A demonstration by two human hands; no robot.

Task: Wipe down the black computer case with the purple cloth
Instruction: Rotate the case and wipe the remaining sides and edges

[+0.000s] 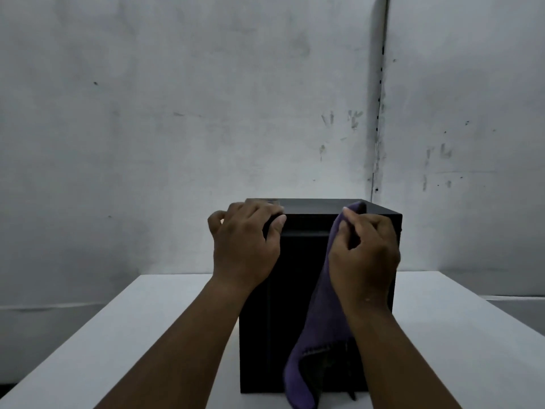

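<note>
Purple cloth (321, 314) in R hand (364, 252), case (298, 290) top edge.

- The black computer case (298, 314) is a matte, box-shaped tower standing upright on the white table (442, 335), set near the table's middle. Its near face is plain and dark, with a shallow horizontal groove just under the top edge. The top panel is flat, and small markings near its far left corner are too dim to read.
- The purple cloth (320, 326) is a soft, fuzzy rag with a stitched hem. Its upper end lies over the case's top near edge, on the right side, and the rest hangs down the near face, the lower end curling onto the table.
</note>
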